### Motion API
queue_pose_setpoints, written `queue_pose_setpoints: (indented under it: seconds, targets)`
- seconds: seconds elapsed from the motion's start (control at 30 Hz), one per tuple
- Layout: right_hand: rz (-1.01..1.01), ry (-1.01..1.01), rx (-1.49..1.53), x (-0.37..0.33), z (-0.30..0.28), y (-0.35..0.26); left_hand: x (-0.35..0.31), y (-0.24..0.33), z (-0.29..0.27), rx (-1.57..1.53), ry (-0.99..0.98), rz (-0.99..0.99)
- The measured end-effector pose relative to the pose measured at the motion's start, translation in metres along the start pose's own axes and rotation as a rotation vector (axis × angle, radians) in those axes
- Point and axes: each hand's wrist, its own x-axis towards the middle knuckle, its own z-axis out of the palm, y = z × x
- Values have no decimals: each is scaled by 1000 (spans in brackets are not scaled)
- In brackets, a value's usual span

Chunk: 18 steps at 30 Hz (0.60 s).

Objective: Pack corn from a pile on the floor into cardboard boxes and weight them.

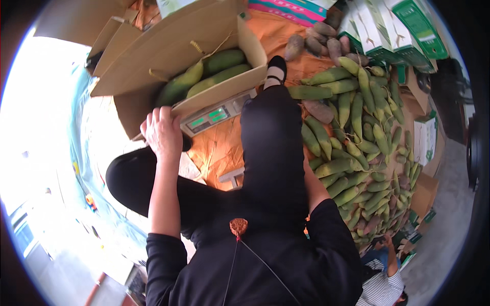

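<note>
My left hand [162, 133] has its fingers curled over the near edge of an open cardboard box [130, 115]. Inside lie several large green radishes [219, 61], some with dry, curled stems. The box sits on a digital scale [217, 115] with a lit green display, which shows along the box's near right side. My right forearm [315, 186] reaches down beside my raised knee. The right hand itself is hidden behind my leg, near a big heap of green radishes [357, 115].
Reddish-brown roots [319, 41] lie at the heap's far end, on an orange sheet [209, 153]. Green-and-white cartons [377, 30] stand far right; pink-and-blue boxes [291, 10] lie at the top. At lower right is another person in a striped top [383, 288]. Clear plastic sheeting [94, 173] hangs left.
</note>
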Motion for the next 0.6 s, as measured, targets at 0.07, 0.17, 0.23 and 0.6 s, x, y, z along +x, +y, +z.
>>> queue_pose_setpoints:
  seconds: [0.07,0.17,0.23,0.6]
  targets:
    - [480,118,872,8,-14,86,11,17,10,-158,55,41]
    - [552,-51,1137,6,-7,-5,2,-8,-1,-24,20,9]
    - [557,-77,1212,1,-33,-27,3,-11,-6,-32,19,-7]
    - [563,-165,752,-32,-184,-99,-12,-26,-19,-65,81,-38]
